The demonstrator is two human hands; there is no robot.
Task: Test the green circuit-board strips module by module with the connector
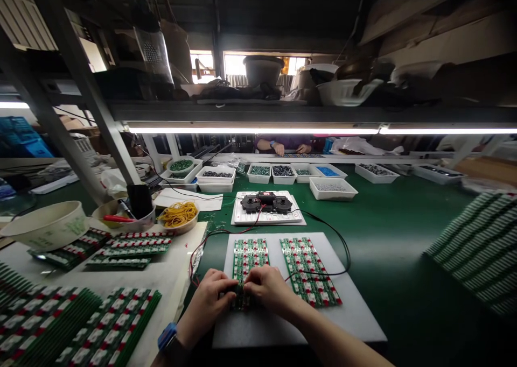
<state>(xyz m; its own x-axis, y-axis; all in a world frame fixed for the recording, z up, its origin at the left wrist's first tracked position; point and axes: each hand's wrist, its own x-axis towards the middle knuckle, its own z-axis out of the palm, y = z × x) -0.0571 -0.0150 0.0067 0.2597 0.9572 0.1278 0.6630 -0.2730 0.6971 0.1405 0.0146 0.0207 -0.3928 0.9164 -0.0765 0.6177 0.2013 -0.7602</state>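
Observation:
A green circuit board panel with red and white parts (250, 254) lies on a white board (258, 329); both my hands work at its near end. My left hand (212, 297) is closed in a pinch at the panel's left edge, where a red wire lead (191, 262) runs into it. My right hand (269, 289) pinches close beside it, with a black wire lead (319, 273) reaching it. The lead tips are hidden by my fingers. A second panel (311, 270) lies to the right. Behind sits a black speaker unit (266, 202) on a white tray (238, 216), joined to the wires.
Stacked circuit panels stand at left (109, 329) and right (476, 248). A bowl of yellow rubber bands (179, 214) and a large white bowl (46, 227) are at left. Component trays (333, 189) line the back. Across the bench are another person's hands (278, 148) under a lamp (258, 131).

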